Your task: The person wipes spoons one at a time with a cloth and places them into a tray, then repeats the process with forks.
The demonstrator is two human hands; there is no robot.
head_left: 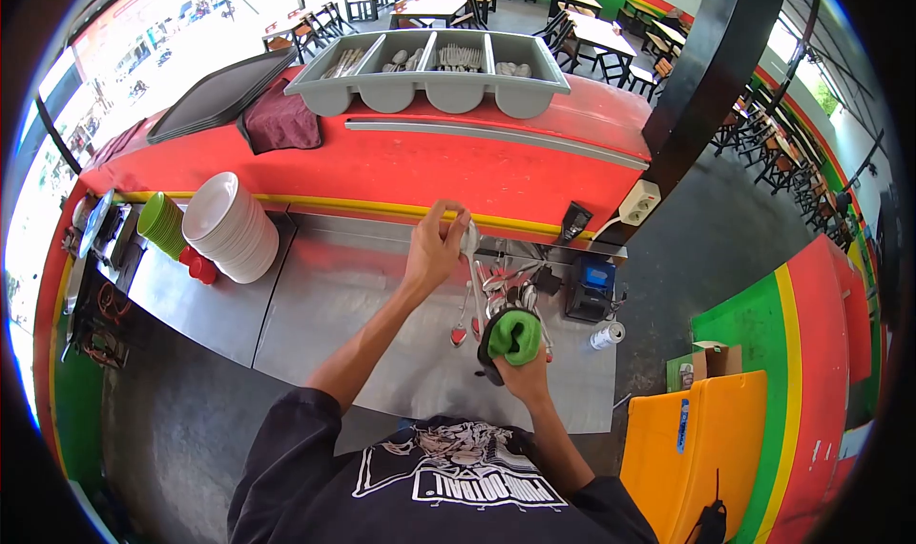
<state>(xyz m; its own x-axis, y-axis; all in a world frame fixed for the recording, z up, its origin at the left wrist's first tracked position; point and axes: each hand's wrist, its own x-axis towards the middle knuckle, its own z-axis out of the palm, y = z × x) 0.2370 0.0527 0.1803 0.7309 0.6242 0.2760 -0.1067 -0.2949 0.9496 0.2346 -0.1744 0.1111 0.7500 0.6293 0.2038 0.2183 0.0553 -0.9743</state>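
My left hand is raised over the steel counter, its fingers closed at the bowl end of a spoon. The spoon's handle points down toward a green cloth with a dark outer side, bunched up in my right hand. My right hand is closed around this cloth, and most of its fingers are hidden. Behind the cloth lies a loose heap of spoons and other cutlery. A couple of spoons with reddish reflections rest on the counter left of the cloth.
A grey four-part cutlery bin stands on the red ledge, beside black trays and a maroon cloth. White plates and green bowls are stacked at left. A card terminal and can stand at right.
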